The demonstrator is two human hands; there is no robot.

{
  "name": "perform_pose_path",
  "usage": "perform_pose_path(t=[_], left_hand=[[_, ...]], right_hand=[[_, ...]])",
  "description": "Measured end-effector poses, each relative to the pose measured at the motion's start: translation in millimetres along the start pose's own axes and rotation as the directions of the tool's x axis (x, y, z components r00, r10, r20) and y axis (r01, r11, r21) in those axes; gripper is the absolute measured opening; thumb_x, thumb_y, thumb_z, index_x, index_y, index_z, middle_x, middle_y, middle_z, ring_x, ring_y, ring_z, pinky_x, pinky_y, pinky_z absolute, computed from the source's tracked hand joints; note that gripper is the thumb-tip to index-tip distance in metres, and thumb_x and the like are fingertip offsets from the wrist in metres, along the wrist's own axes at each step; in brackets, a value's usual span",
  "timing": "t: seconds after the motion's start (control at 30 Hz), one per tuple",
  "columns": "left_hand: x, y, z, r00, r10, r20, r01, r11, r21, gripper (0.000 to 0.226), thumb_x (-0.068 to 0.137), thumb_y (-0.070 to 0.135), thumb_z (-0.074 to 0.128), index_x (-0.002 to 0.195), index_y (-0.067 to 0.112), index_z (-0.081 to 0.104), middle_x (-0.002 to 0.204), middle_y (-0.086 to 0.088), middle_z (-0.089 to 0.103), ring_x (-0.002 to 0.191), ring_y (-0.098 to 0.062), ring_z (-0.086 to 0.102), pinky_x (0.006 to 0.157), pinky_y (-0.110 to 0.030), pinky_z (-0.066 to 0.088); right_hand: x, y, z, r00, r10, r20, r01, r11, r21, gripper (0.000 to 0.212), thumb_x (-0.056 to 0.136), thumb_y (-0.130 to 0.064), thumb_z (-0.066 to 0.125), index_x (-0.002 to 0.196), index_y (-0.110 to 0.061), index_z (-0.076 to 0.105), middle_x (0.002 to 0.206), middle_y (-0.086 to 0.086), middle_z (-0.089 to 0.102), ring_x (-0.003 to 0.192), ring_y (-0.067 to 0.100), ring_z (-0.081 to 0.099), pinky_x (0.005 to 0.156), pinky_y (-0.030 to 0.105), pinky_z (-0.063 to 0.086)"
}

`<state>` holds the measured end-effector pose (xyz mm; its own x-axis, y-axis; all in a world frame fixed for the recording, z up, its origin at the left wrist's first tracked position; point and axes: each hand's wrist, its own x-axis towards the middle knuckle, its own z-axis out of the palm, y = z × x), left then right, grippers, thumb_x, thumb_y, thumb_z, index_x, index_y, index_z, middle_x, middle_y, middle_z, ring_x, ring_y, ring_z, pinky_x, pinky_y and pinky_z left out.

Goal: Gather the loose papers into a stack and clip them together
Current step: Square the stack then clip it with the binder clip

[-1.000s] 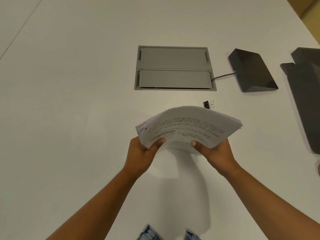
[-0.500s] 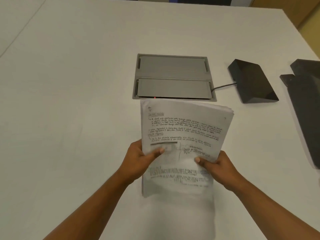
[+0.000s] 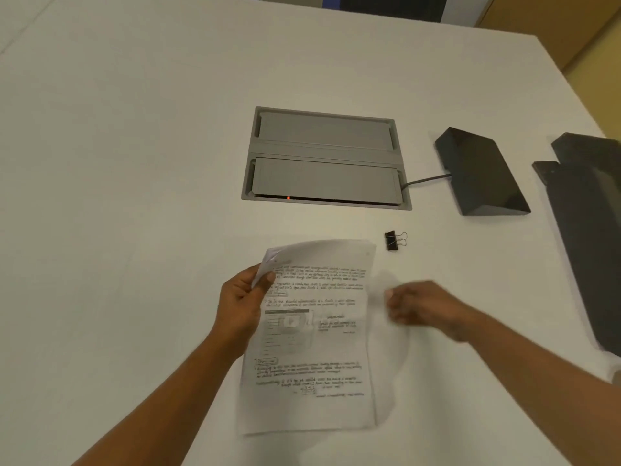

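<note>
In the head view, the papers [image 3: 312, 334] look gathered into one stack that lies on the white bench [image 3: 117, 196], its long side running away from the person. The sheets' edges line up closely along the right and bottom, so the gathering part of the task seems done, or nearly so.

The left hand [image 3: 240, 306] holds the stack near its far left corner: the thumb presses on top of the printed page and the other fingers [image 3: 235, 287] curl around the left edge, lifting that corner so it bends up off the bench. These fingers are closed on the paper.

The right hand [image 3: 416, 307] is off the stack, just to the right of its edge. It is blurred, so whether its fingers are curled shut or partly open cannot be told; nothing is visible in them.

The black binder clip [image 3: 394, 240] lies on the bench beyond the right hand's fingers, just past the stack's far right corner and not touching the paper. It is untouched, so the clipping is still to do: the clip has to be picked up, squeezed open and pushed over an edge of the stack, most likely the raised far edge that the left fingers are steadying.
</note>
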<state>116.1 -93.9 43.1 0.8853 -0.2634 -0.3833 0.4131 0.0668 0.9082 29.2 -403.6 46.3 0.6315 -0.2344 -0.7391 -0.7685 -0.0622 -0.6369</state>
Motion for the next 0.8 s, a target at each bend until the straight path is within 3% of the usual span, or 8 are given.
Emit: perform_pose_path(t=[0.07, 0.13, 0.23, 0.33, 0.5, 0.57, 0.67, 0.8], left_hand=[[7.6, -7.7, -2.8, 1.000, 0.002, -0.008, -0.002, 1.000, 0.000, 0.018, 0.097, 0.012, 0.058, 0.106, 0.013, 0.074, 0.094, -0.011, 0.078, 0.081, -0.028, 0.076, 0.066, -0.039, 0.062], [16.8, -18.6, -5.3, 1.000, -0.004, -0.016, 0.004, 1.000, -0.007, 0.018, 0.096, 0.011, 0.058, 0.104, 0.012, 0.074, 0.092, -0.011, 0.078, 0.079, -0.027, 0.076, 0.065, -0.037, 0.062], [25.3, -31.5, -8.9, 1.000, -0.002, -0.021, 0.001, 1.000, -0.030, 0.018, 0.096, 0.010, 0.058, 0.101, 0.011, 0.075, 0.091, -0.012, 0.078, 0.077, -0.027, 0.075, 0.064, -0.037, 0.061], [28.6, -41.1, -10.1, 0.999, -0.001, -0.034, -0.002, 0.998, -0.068, 0.021, 0.096, 0.007, 0.058, 0.093, 0.015, 0.077, 0.086, -0.009, 0.079, 0.075, -0.023, 0.076, 0.062, -0.033, 0.061], [31.7, -47.0, -11.2, 1.000, 0.008, -0.023, -0.010, 0.997, -0.077, 0.020, 0.095, 0.007, 0.059, 0.098, 0.014, 0.077, 0.092, -0.011, 0.079, 0.082, -0.026, 0.076, 0.070, -0.037, 0.062], [32.4, -47.0, -12.9, 1.000, 0.002, -0.031, -0.004, 0.997, -0.080, 0.019, 0.096, 0.007, 0.058, 0.100, 0.012, 0.076, 0.093, -0.012, 0.079, 0.083, -0.027, 0.076, 0.072, -0.040, 0.063], [31.7, -48.0, -13.8, 0.999, 0.013, -0.039, -0.016, 0.997, -0.076, 0.018, 0.096, 0.007, 0.058, 0.104, 0.009, 0.075, 0.096, -0.013, 0.078, 0.086, -0.029, 0.075, 0.075, -0.041, 0.062], [30.0, -47.7, -12.8, 0.999, 0.031, -0.039, -0.034, 0.996, -0.083, 0.019, 0.096, 0.007, 0.059, 0.100, 0.013, 0.076, 0.094, -0.010, 0.079, 0.086, -0.027, 0.076, 0.072, -0.036, 0.061]], right_hand=[[20.0, -19.7, -23.5, 0.970, -0.050, -0.239, 0.044, 0.999, -0.031, 0.026, 0.086, -0.009, 0.072, 0.103, 0.010, 0.069, 0.089, 0.024, 0.068, 0.069, 0.024, 0.065, 0.067, 0.030, 0.062], [38.6, -36.1, -39.3, 0.918, -0.100, -0.383, 0.074, 0.994, -0.083, 0.023, 0.087, -0.006, 0.071, 0.103, 0.010, 0.068, 0.091, 0.026, 0.068, 0.066, 0.024, 0.065, 0.056, 0.025, 0.060], [60.1, -50.8, -44.7, 0.867, -0.132, -0.481, 0.090, 0.990, -0.108, 0.023, 0.085, -0.013, 0.074, 0.102, 0.001, 0.066, 0.089, 0.018, 0.070, 0.069, 0.025, 0.068, 0.061, 0.029, 0.059], [75.7, -56.3, -39.6, 0.860, -0.118, -0.497, 0.079, 0.992, -0.098, 0.024, 0.084, -0.021, 0.077, 0.097, -0.004, 0.067, 0.085, 0.012, 0.069, 0.070, 0.022, 0.068, 0.068, 0.033, 0.060], [88.2, -55.1, -31.7, 0.828, -0.133, -0.545, 0.006, 0.974, -0.228, 0.014, 0.080, -0.022, 0.077, 0.070, -0.018, 0.067, 0.086, 0.011, 0.070, 0.077, 0.026, 0.062, 0.079, 0.039, 0.057], [86.3, -59.2, -28.2, 0.831, -0.140, -0.538, 0.018, 0.974, -0.225, 0.016, 0.078, -0.018, 0.076, 0.066, -0.018, 0.065, 0.086, 0.012, 0.069, 0.078, 0.027, 0.060, 0.073, 0.036, 0.054], [68.9, -76.6, -18.3, 0.892, -0.107, -0.438, 0.090, 0.994, -0.061, 0.015, 0.083, -0.010, 0.072, 0.072, -0.011, 0.062, 0.090, 0.012, 0.067, 0.079, 0.022, 0.065, 0.065, 0.031, 0.056], [39.7, -100.6, 1.6, 0.977, -0.115, -0.177, 0.119, 0.993, 0.012, 0.005, 0.088, -0.010, 0.066, 0.083, -0.009, 0.064, 0.099, 0.009, 0.072, 0.094, 0.023, 0.071, 0.076, 0.043, 0.062]])
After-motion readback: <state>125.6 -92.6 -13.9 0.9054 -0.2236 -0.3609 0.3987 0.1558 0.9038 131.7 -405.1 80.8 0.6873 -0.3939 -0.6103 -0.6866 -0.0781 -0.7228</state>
